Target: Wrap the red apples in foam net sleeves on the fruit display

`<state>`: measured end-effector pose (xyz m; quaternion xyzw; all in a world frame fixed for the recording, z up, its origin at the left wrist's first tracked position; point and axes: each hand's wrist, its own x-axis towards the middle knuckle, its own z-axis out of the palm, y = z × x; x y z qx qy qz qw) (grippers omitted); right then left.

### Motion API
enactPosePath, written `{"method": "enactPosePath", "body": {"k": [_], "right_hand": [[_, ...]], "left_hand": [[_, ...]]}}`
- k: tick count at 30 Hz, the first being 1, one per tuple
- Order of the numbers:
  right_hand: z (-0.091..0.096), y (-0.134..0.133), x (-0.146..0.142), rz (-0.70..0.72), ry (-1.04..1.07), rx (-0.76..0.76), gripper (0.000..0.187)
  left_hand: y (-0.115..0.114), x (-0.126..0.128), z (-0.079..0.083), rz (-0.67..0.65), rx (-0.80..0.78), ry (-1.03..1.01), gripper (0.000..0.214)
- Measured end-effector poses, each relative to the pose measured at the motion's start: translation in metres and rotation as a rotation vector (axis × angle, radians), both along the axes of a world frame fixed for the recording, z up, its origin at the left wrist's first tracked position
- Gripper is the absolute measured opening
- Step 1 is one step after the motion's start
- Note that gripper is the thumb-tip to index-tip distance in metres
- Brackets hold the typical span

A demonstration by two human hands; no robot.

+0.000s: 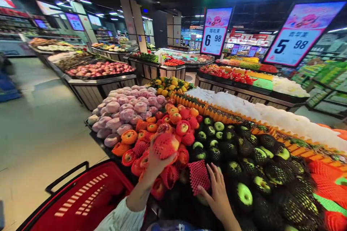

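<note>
My left hand [159, 160] is wrapped round a red apple [166, 145] in a red foam net, raised over the pile of red apples [141, 148]. My right hand [217, 189] is spread, with its thumb at the lower edge of a red foam net sleeve [199, 177] and its fingertips beside it. Whether anything is inside that sleeve I cannot tell. To the right of it lie green apples [244, 194] in black foam nets.
A red shopping basket [89, 195] with a black handle stands at the lower left. Pinkish wrapped fruit [127, 112] and yellow fruit [170, 86] lie farther back. White-wrapped fruit [257, 112] runs behind an orange divider [217, 112]. Price screens [216, 32] hang above; an aisle floor [38, 115] is at left.
</note>
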<state>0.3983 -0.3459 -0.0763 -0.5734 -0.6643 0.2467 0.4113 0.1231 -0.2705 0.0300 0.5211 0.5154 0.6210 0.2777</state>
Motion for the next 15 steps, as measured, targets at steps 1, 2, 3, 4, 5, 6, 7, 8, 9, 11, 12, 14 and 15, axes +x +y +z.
{"method": "enactPosePath", "body": {"k": [1,2,3,4,5,6,7,8,9,11,12,14,15], "right_hand": [[-0.009,0.0,-0.001,-0.004,-0.012,-0.006,0.068],[-0.015,0.0,-0.002,-0.01,-0.021,-0.008,0.065],[-0.02,-0.001,-0.003,-0.015,-0.029,-0.006,0.064],[-0.023,-0.001,-0.004,-0.02,-0.039,-0.001,0.062],[-0.025,-0.002,-0.004,-0.024,-0.048,0.008,0.062],[-0.025,-0.002,-0.004,-0.028,-0.058,0.017,0.062],[-0.026,-0.002,-0.004,-0.032,-0.069,0.027,0.061],[-0.026,-0.001,-0.004,-0.037,-0.08,0.039,0.06],[-0.026,-0.001,-0.003,-0.041,-0.096,0.053,0.059],[-0.028,0.001,0.0,-0.036,-0.153,0.085,0.057],[-0.03,0.002,0.001,-0.028,-0.196,0.104,0.057],[-0.035,0.004,0.007,-0.004,-0.315,0.141,0.058],[-0.037,0.005,0.01,0.008,-0.385,0.164,0.059]], "left_hand": [[0.009,-0.013,-0.001,0.074,0.012,0.012,0.074],[0.02,-0.027,-0.004,0.144,0.02,0.018,0.073],[0.033,-0.041,-0.007,0.214,0.025,0.019,0.074],[0.047,-0.054,-0.011,0.27,0.016,0.025,0.075],[0.063,-0.067,-0.015,0.336,0.005,0.027,0.079],[0.081,-0.079,-0.02,0.39,-0.019,0.038,0.082],[0.1,-0.091,-0.024,0.428,-0.047,0.055,0.085],[0.119,-0.1,-0.027,0.454,-0.078,0.074,0.087],[0.139,-0.108,-0.031,0.462,-0.112,0.092,0.087],[0.179,-0.118,-0.037,0.455,-0.149,0.137,0.086],[0.198,-0.12,-0.039,0.438,-0.143,0.17,0.086],[0.232,-0.12,-0.043,0.423,-0.149,0.271,0.087],[0.247,-0.119,-0.045,0.418,-0.172,0.342,0.087]]}}
